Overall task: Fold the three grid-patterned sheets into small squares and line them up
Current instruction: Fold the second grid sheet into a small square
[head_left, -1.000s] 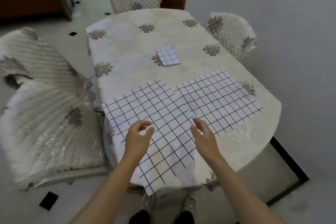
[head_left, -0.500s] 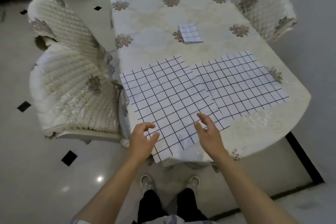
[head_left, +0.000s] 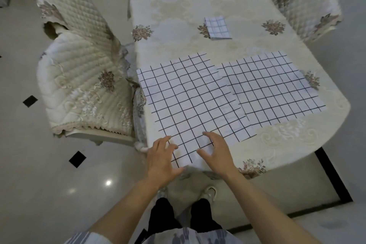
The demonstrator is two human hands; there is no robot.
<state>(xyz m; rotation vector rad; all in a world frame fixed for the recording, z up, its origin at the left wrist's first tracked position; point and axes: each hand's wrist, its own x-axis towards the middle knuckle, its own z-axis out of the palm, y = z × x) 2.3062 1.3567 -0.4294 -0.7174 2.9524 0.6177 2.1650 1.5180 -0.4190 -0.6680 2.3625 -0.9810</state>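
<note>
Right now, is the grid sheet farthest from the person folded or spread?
Folded: the far sheet is a small square, few grid cells across, with a layered near edge.

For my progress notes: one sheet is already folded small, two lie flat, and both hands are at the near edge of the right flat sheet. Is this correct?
Not quite. The head view shows the left hand and right hand at the near edge of the left flat sheet, not the right flat sheet. The rest holds: one folded sheet, two flat.
</note>
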